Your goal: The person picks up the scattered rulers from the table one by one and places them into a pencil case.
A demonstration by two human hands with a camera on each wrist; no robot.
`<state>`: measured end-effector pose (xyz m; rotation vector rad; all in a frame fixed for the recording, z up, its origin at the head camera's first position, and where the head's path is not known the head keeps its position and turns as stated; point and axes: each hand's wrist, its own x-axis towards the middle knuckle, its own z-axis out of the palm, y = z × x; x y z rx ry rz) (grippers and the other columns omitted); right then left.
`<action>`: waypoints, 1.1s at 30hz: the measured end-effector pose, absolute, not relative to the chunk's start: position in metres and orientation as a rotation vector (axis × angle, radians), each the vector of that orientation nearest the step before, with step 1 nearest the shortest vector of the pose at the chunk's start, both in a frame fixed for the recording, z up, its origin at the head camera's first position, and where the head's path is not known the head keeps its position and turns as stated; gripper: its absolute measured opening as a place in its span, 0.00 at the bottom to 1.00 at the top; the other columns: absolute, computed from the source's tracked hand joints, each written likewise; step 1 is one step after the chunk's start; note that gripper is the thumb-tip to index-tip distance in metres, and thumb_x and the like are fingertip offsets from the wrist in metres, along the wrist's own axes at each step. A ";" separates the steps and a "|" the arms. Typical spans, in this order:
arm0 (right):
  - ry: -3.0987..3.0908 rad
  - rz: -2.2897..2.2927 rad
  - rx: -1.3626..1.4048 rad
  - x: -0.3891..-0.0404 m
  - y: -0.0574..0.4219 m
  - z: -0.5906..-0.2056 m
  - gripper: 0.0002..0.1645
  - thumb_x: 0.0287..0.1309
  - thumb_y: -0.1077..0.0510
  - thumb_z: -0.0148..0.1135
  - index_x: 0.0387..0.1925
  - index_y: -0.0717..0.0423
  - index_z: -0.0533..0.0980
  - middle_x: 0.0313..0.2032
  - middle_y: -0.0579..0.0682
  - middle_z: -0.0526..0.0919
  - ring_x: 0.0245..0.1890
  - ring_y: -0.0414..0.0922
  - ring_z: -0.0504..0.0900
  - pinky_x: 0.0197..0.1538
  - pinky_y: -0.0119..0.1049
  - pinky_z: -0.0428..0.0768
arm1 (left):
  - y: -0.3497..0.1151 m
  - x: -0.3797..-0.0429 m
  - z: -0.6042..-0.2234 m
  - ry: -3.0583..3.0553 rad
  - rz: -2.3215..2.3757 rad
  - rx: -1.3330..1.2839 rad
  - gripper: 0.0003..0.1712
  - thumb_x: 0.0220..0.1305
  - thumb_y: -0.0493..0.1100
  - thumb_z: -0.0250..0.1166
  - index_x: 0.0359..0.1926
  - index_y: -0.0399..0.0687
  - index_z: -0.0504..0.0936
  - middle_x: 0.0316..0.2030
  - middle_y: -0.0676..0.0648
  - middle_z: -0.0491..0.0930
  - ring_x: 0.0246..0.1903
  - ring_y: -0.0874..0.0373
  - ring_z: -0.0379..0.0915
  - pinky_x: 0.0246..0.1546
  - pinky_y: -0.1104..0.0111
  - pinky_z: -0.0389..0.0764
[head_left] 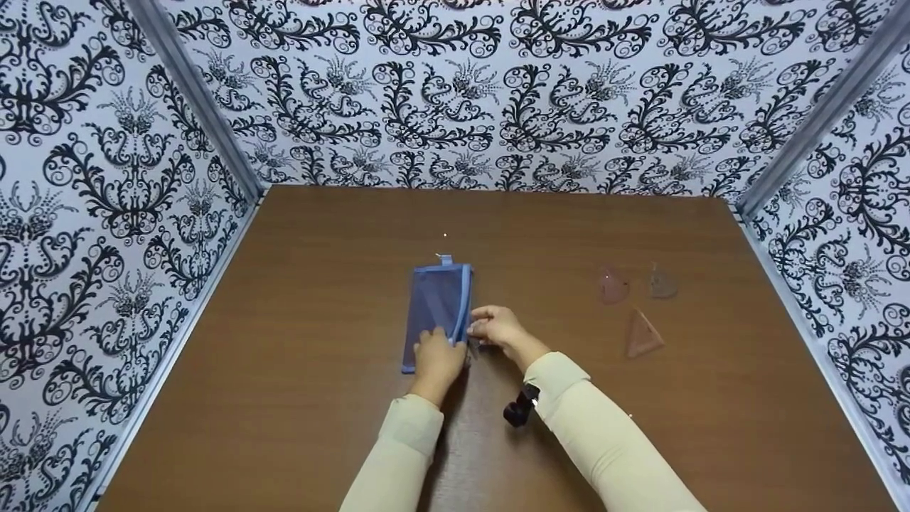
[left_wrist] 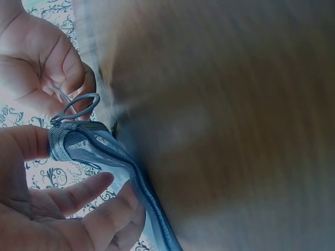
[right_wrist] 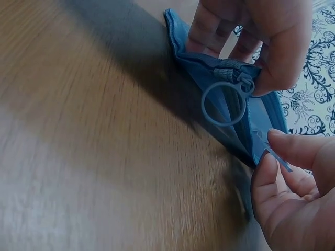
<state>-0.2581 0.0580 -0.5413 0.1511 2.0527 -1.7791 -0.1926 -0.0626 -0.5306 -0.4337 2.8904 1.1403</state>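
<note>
A blue mesh zip pouch (head_left: pixel 434 299) lies on the brown table, with a paler strip showing through its mesh. My left hand (head_left: pixel 437 361) grips the pouch by its near end, beside the zip. In the right wrist view a zip pull ring (right_wrist: pixel 224 124) hangs from that end, and the zip edge gapes. My right hand (head_left: pixel 500 328) is at the pouch's right side. Between thumb and finger it pinches a thin clear plastic piece (right_wrist: pixel 277 158), whose far end reaches into the pouch opening. Most of that piece is hidden.
To the right on the table (head_left: pixel 320 284) lie a pinkish clear curved piece (head_left: pixel 613 286), a small clear piece (head_left: pixel 662 283) and an orange-tinted set square (head_left: pixel 643 336). Patterned walls (head_left: pixel 462 107) enclose the table's back and sides. A black device (head_left: pixel 520 407) sits at my right wrist.
</note>
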 end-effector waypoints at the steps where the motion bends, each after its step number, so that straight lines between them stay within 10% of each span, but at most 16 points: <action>1: 2.057 -1.780 0.152 -0.259 0.057 -0.541 0.25 0.52 0.75 0.61 0.54 0.73 0.72 0.30 0.51 0.82 0.28 0.38 0.78 0.28 0.30 0.76 | -0.063 -0.192 -0.530 2.897 1.134 -0.430 0.29 0.56 0.43 0.62 0.55 0.28 0.74 0.49 0.30 0.73 0.47 0.33 0.69 0.51 0.49 0.69; 33: 1.945 -1.837 0.134 -0.269 0.055 -0.543 0.30 0.51 0.80 0.52 0.60 0.76 0.67 0.31 0.51 0.80 0.30 0.39 0.79 0.43 0.37 0.81 | -0.064 -0.193 -0.530 2.896 1.128 -0.417 0.28 0.58 0.44 0.62 0.54 0.27 0.74 0.49 0.29 0.73 0.47 0.32 0.69 0.52 0.47 0.69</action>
